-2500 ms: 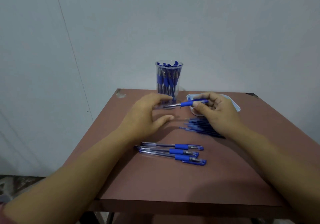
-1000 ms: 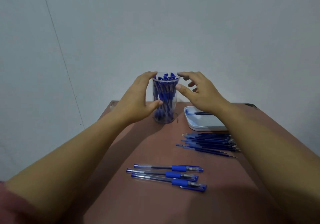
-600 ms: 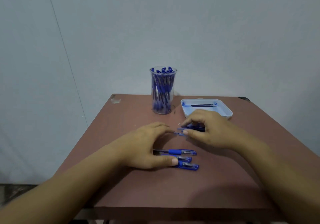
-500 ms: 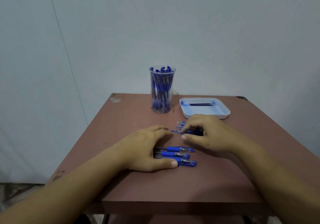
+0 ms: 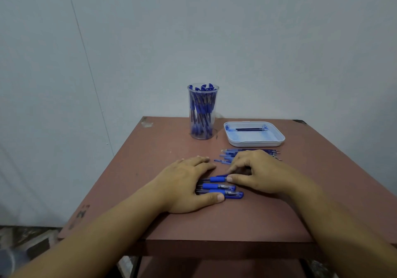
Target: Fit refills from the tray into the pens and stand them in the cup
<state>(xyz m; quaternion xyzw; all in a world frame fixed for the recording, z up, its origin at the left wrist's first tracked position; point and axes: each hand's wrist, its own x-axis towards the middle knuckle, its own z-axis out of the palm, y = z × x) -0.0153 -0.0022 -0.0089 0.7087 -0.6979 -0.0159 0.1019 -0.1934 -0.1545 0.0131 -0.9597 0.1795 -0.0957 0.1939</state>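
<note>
At frame centre, back from the cup (image 5: 203, 112):
Right hand (image 5: 261, 175) pinches the farthest pen (image 5: 217, 179); left hand (image 5: 184, 184) lies flat over the other pens (image 5: 219, 186); another fitting likely starts.

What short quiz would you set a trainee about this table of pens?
1. True or false: the cup stands empty.
2. On which side of the cup does the tray stand, as the person sees it? A left, B right, C in front.
3. Fill in: ___ loose pens lie on the table at the left hand and right hand.
Key: 1 false; 2 B; 3 three.
</note>
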